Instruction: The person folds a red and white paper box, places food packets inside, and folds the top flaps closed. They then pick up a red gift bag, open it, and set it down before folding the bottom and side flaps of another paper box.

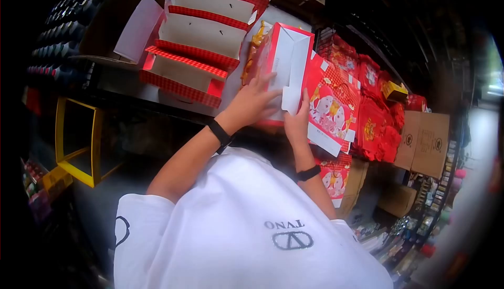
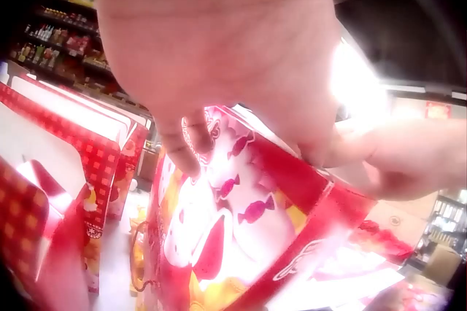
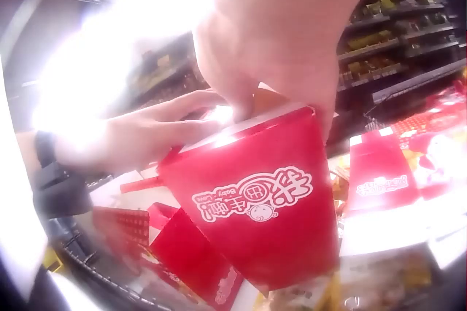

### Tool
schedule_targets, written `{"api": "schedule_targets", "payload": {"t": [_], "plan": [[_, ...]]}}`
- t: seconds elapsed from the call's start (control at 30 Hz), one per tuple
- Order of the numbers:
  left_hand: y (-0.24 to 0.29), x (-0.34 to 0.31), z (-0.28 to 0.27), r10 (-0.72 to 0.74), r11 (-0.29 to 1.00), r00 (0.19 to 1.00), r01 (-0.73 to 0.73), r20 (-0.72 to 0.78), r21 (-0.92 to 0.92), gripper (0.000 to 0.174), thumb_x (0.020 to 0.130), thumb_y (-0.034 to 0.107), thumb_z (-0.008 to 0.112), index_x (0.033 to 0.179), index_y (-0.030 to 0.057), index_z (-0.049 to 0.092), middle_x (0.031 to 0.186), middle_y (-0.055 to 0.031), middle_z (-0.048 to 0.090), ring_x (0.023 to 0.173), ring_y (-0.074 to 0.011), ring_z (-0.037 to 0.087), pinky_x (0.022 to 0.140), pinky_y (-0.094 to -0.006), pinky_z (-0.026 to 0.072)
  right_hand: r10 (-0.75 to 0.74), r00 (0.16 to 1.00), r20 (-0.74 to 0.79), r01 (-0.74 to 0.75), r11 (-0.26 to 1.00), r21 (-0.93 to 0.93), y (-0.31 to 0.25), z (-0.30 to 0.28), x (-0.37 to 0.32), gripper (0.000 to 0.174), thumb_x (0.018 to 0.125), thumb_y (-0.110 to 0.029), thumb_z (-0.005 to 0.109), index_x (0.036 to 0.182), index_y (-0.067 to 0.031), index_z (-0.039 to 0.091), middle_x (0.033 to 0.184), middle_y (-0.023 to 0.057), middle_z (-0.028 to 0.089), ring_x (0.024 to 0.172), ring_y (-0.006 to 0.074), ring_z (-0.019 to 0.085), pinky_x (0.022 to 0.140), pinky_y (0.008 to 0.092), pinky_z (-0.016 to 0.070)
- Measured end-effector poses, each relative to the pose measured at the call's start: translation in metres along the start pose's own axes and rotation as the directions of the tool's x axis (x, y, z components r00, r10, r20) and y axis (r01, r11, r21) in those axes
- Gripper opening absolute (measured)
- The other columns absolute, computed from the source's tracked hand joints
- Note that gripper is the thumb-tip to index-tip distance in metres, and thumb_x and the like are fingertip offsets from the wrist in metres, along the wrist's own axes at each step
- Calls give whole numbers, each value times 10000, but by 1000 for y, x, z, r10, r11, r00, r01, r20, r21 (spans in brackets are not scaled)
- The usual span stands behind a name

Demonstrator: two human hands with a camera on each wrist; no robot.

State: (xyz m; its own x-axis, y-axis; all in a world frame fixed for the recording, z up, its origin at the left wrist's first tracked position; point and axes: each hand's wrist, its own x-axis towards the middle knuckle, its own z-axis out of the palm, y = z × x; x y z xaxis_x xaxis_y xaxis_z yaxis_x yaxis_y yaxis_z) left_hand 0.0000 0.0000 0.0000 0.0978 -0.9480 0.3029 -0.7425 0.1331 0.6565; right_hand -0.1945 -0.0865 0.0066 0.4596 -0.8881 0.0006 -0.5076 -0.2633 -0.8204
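Both hands are at a red paper gift bag (image 1: 286, 61), tipped so its white folded bottom faces up toward me. The left hand (image 1: 251, 104) holds its left edge, fingers over the printed side and thumb on the white bottom. In the left wrist view, two fingertips (image 2: 186, 152) lie on the candy print, and a string handle (image 2: 137, 253) hangs beside it. My right hand (image 1: 298, 124) pinches the near right edge by a loose white flap (image 1: 292, 100). The right wrist view shows the bag's red side panel (image 3: 255, 201) with white lettering; the fingers behind it are partly hidden.
Opened red checked bags (image 1: 202, 32) stand in a row on the left of the table. Flat printed bags (image 1: 333, 103) lie to the right, beside red packages (image 1: 375, 126) and a cardboard box (image 1: 422, 142). A yellow frame (image 1: 97, 142) stands at lower left.
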Motion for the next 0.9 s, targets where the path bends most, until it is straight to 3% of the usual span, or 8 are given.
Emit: {"api": "schedule_targets", "payload": {"t": [0.07,0.1,0.17,0.27,0.37,0.57,0.77,0.9], "plan": [[-3,3,0,54,996,995,-48,-80,75,507,852,359,833,1324,252,683,1600,-129,388,1311,-400,486,1084,-512,475,-127,992,25,129,988,-89,-9,-3,2,942,902,-281,791,1666,-140,259,1696,293,212,1582,484,171,1254,629,205],[19,10,16,58,998,992,-54,-114,38,493,854,364,827,1313,250,688,1593,-126,399,1309,-393,488,1061,-505,482,-148,987,56,156,974,-167,-22,-36,0,898,898,-288,795,1644,-150,316,1689,301,221,1577,496,172,1251,628,209],[13,8,0,94,988,991,-81,-96,128,465,858,374,816,1291,246,699,1580,-119,421,1305,-378,492,1016,-490,496,-212,974,74,221,964,-146,-49,-27,8,813,890,-302,805,1599,-169,431,1675,318,239,1568,520,174,1245,625,217],[10,8,6,184,977,976,-170,-112,129,444,850,387,810,1253,234,708,1570,-115,436,1297,-369,498,982,-487,501,-200,968,150,241,906,-347,-36,-29,29,718,863,-329,836,1515,-215,556,1669,335,236,1561,548,160,1240,627,219],[11,4,8,116,973,993,-107,-34,202,459,827,387,819,1237,224,695,1579,-117,424,1284,-371,502,994,-514,499,-103,969,225,170,939,-300,-25,-43,40,684,826,-364,873,1447,-242,613,1685,341,192,1562,561,138,1241,633,211],[5,2,6,126,977,991,-114,-52,181,510,828,379,825,1278,225,642,1587,-120,402,1281,-382,510,999,-551,510,-87,974,210,154,931,-330,-48,-50,23,664,774,-369,911,1351,-193,633,1694,340,165,1571,560,115,1250,641,198],[8,9,-7,131,984,990,-135,44,113,534,807,372,859,1254,217,611,1585,-127,393,1296,-415,544,939,-542,580,-101,959,266,181,938,-296,-47,-46,25,644,747,-311,931,1287,-153,619,1649,323,220,1554,530,197,1226,591,300],[13,11,-11,155,978,983,-166,98,127,573,772,358,893,1241,210,599,1590,-136,381,1304,-426,560,900,-523,617,-148,966,212,203,942,-266,-43,-38,22,612,743,-237,925,1238,-109,589,1606,325,258,1524,519,275,1195,552,357]]}}
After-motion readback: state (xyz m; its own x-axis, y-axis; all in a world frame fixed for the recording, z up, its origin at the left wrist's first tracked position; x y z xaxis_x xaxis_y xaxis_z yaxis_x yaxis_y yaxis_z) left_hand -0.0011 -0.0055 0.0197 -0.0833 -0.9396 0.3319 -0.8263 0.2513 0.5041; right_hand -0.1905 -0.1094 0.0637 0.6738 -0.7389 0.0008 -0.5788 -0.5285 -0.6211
